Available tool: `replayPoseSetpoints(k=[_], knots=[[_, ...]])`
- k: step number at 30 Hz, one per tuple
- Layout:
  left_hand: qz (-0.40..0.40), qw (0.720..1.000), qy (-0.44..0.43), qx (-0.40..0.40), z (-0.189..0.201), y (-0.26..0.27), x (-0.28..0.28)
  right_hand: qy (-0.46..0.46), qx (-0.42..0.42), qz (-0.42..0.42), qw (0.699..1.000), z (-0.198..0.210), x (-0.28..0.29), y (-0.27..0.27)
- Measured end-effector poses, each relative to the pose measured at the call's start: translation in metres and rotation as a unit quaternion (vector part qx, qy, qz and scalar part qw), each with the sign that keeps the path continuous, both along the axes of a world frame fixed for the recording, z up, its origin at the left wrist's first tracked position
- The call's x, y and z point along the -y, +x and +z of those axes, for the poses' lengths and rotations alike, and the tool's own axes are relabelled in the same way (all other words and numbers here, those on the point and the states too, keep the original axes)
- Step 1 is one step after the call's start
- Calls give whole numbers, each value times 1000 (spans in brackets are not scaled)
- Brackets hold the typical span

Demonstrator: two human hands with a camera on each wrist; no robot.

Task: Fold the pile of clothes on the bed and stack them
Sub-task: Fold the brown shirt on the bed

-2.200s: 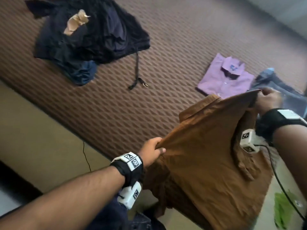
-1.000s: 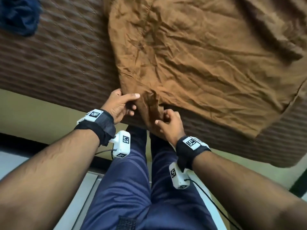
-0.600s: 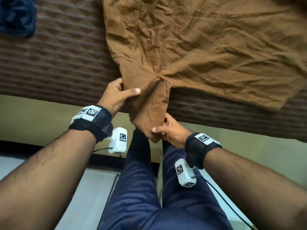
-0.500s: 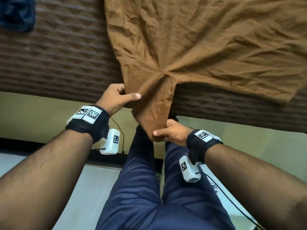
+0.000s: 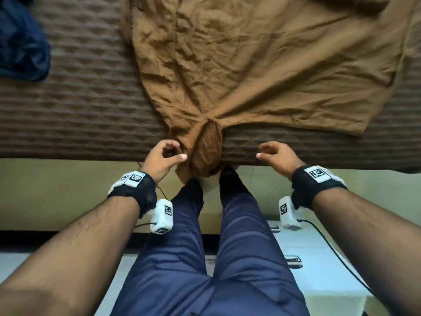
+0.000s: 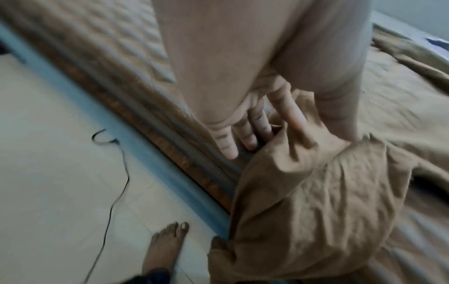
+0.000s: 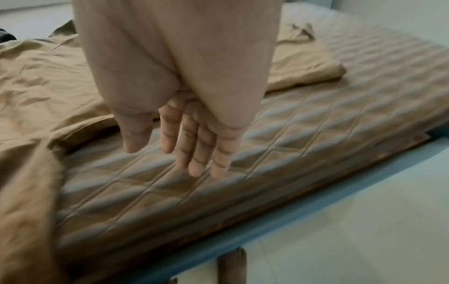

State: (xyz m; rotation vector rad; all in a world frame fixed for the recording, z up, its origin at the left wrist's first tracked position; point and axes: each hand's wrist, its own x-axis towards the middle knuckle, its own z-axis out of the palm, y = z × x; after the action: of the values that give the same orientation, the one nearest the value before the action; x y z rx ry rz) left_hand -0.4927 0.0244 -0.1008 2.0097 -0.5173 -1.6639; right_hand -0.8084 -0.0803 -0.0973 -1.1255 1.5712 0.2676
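- Holding a bunched bit of the brown shirt (image 5: pixel 262 71) at the bed (image 5: pixel 75 115) edge, my left hand (image 5: pixel 163 159) curls its thumb and first finger on the cloth.
- My right hand (image 5: pixel 279 156) hangs loose at 3 o'clock of that bunch, fingers straight, holding nothing.
- Shirt top is cut off at 12 o'clock.
- Dark blue clothes (image 5: pixel 21 44) at 10 o'clock are half out of view.

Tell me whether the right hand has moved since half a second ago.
Yes. The right hand has let go of the brown shirt's hanging sleeve and moved rightward along the bed edge, now open and empty.
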Motion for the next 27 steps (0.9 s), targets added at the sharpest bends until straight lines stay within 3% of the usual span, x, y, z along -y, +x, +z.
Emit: replayPoseSetpoints(k=[4, 5, 7, 9, 11, 15, 17, 19, 23, 27], knots=[[83, 995, 46, -18, -3, -12, -2, -62, -29, -114, 991, -14, 19, -36], [88, 995, 49, 15, -5, -11, -5, -82, -35, -162, 983, -19, 24, -47], [-5, 980, 53, 193, -9, -5, -9, -128, -46, -290, 947, -23, 34, -70], [-153, 906, 92, 384, -5, -5, -9, -173, -69, -414, 891, -23, 43, -97], [-251, 844, 57, 471, 3, -21, 3, -182, -82, -489, 849, -25, 51, -125], [-400, 791, -160, 435, 0, -85, 62, -188, -63, -495, 846, -33, 68, -161], [-470, 755, -177, 422, -13, -118, 94, -187, -56, -493, 848, -34, 76, -178], [-521, 738, -144, 405, -22, -136, 114, -152, -45, -481, 862, -34, 79, -191], [-529, 772, -97, 339, -25, -147, 125, -64, -17, -405, 912, -25, 87, -219], [-537, 768, -198, 287, -11, -169, 118, -187, -22, -395, 899, -12, 92, -270]])
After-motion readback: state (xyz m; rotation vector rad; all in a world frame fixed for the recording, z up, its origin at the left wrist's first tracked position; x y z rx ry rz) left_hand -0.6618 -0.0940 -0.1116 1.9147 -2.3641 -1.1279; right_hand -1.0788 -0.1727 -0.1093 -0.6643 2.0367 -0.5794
